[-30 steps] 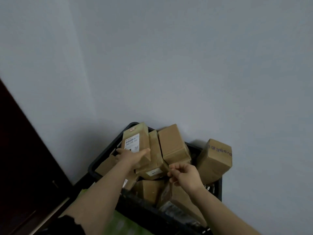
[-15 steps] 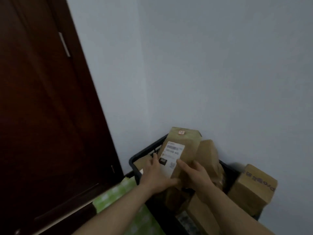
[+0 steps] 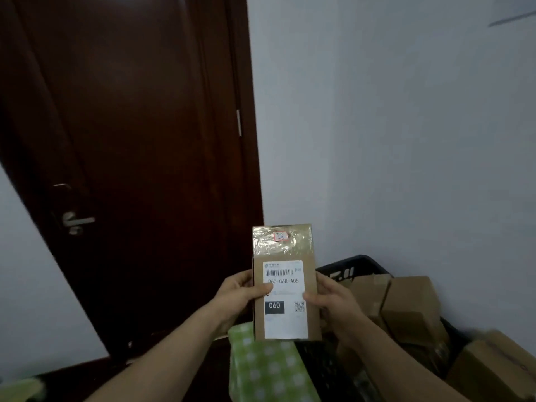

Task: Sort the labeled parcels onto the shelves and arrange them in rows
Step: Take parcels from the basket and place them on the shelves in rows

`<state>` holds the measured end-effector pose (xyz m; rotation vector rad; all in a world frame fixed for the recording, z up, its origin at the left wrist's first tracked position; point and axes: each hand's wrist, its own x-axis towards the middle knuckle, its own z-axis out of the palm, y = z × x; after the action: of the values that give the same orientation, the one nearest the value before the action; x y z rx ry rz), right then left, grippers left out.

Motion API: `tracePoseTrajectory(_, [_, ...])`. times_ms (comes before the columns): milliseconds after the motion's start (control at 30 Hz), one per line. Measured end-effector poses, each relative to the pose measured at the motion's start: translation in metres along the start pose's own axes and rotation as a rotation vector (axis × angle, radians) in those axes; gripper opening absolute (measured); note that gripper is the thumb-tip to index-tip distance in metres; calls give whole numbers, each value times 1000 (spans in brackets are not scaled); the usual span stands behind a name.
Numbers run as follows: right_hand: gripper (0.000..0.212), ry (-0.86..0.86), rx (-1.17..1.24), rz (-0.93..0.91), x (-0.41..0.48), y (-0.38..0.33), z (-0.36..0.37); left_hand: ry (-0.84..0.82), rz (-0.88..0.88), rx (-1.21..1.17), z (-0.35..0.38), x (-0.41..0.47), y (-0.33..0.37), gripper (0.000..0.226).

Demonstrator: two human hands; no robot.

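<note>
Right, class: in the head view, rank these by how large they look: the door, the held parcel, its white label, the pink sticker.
1. door
2. held parcel
3. white label
4. pink sticker
The parcel is nearer the camera than the door, yet the door still looks far larger, so the order is clear.

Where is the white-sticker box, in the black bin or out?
Out. The left hand and right hand hold the parcel up, left of the black crate where other boxes lie.
</note>
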<state>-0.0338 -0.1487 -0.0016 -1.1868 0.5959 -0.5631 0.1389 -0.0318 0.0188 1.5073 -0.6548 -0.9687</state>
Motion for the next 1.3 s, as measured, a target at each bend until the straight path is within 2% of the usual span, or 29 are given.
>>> tracePoseTrajectory(33, [44, -12, -10, -5, 1, 0, 8, 10, 7, -25, -7, -7, 2, 32])
tracePoseTrajectory(133, [78, -49, -13, 3, 5, 4, 32, 37, 27, -45, -29, -25, 6, 34])
tracePoseTrajectory(167, [82, -54, -11, 7, 4, 5, 39, 42, 33, -40, -35, -30, 7, 34])
tracePoseTrajectory(433, [64, -157, -74, -37, 7, 5, 81, 99, 80, -54, -77, -58, 11, 34])
tracePoseTrajectory(767, [75, -204, -113, -47, 14, 13, 128, 174, 106, -72, -121, -82, 12, 38])
tracePoseTrajectory(900, [92, -266, -101, -36, 17, 13, 163, 241, 118, -127, -150, -105, 18, 36])
tracePoseTrajectory(1067, [50, -407, -92, -28, 21, 23, 225, 392, 198, -204, -198, -142, 30, 35])
tracePoseTrajectory(1300, [55, -637, -112, -18, 9, 36, 332, 711, 254, -169, -253, -222, 31, 40])
